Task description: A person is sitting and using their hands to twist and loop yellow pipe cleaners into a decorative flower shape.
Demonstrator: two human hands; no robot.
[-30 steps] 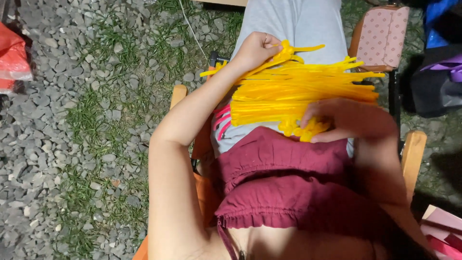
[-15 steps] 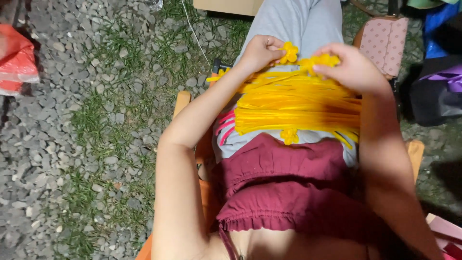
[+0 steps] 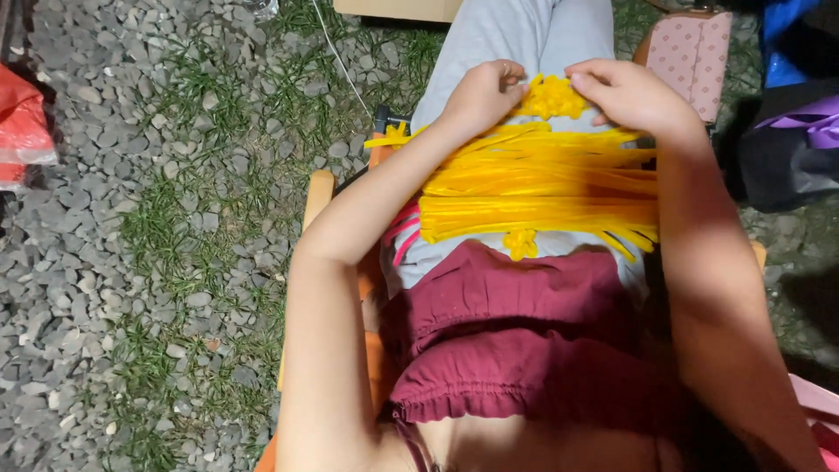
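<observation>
Fingers of the left hand (image 3: 479, 94) and right hand (image 3: 631, 92) are curled together, pinching a small twisted yellow cluster (image 3: 551, 96) from both sides. This cluster sits at the far edge of a bundle of yellow pipe cleaners (image 3: 542, 188) laid across the lap, on grey trousers (image 3: 524, 35). A second small yellow twist (image 3: 522, 245) lies at the bundle's near edge, beside a maroon top (image 3: 516, 341). Pink strips (image 3: 400, 238) protrude under the left forearm. Surroundings: wooden chair frame (image 3: 316, 194), gravel and grass (image 3: 166, 227), pink dotted pouch (image 3: 690, 54), red bag (image 3: 22, 131).
</observation>
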